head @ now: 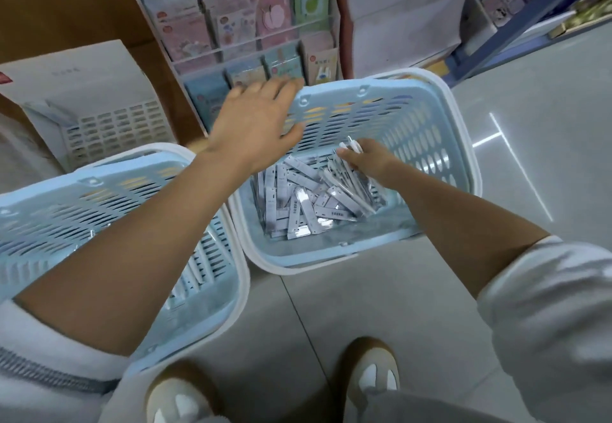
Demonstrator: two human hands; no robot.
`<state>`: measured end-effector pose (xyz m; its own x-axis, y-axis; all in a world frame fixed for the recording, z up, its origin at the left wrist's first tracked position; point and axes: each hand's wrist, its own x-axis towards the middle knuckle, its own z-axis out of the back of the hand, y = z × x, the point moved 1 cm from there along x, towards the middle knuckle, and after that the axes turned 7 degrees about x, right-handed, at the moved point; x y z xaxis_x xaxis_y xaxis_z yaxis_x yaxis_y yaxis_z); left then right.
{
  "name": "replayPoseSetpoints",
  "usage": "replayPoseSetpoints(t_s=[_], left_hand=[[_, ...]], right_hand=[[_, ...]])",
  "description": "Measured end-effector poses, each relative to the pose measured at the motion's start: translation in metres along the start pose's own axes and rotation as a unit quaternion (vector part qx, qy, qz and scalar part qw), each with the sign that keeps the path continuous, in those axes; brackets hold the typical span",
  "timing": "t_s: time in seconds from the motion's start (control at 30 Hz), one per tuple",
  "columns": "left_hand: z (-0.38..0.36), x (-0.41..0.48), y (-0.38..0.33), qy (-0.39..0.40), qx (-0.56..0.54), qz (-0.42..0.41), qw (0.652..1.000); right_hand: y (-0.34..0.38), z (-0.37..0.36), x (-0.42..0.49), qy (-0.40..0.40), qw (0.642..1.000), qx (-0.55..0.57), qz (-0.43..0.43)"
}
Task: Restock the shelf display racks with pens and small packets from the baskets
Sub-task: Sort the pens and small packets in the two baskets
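Observation:
A light blue basket (427, 144) stands on the floor ahead, holding several small grey-white packets (298, 207). My right hand (367, 159) is inside it and grips a bunch of these packets. My left hand (255, 124) reaches over the basket's far left rim with fingers spread, its fingertips at the lowest row of the display rack (238, 55). The rack holds rows of pastel packets in clear pockets. A second light blue basket (66, 204) sits at the left under my left forearm, with a few packets showing inside.
A white slotted box (109, 124) leans against the wooden shelf at the left. A blue metal shelf frame (530, 21) with goods stands at the upper right. Grey floor tiles spread to the right. My two shoes (371, 376) are at the bottom.

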<state>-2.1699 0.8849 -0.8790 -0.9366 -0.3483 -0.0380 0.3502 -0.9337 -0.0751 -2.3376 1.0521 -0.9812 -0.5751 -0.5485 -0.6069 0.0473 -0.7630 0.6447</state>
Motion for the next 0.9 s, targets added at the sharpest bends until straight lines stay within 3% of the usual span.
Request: replayPoseSetpoints(t_s=[0.1, 0.2, 0.33, 0.43, 0.9], left_hand=[[-0.003, 0.0, 0.0, -0.004, 0.025, -0.002, 1.0], [-0.006, 0.002, 0.002, -0.011, 0.044, -0.004, 0.999], [-0.009, 0.002, 0.003, -0.024, 0.042, -0.006, 0.999], [-0.011, 0.002, 0.004, -0.03, 0.043, -0.008, 0.999], [-0.011, 0.0, 0.004, -0.032, 0.045, -0.012, 0.998]], right_hand=[[-0.006, 0.002, 0.0, 0.03, 0.999, 0.001, -0.036], [-0.01, 0.002, 0.005, 0.005, 0.998, -0.019, -0.055], [-0.007, -0.001, 0.002, -0.036, 0.982, -0.172, -0.069], [0.0, -0.01, 0.002, -0.018, 0.97, -0.228, -0.079], [0.005, -0.025, -0.004, 0.042, 0.982, -0.181, -0.037]])
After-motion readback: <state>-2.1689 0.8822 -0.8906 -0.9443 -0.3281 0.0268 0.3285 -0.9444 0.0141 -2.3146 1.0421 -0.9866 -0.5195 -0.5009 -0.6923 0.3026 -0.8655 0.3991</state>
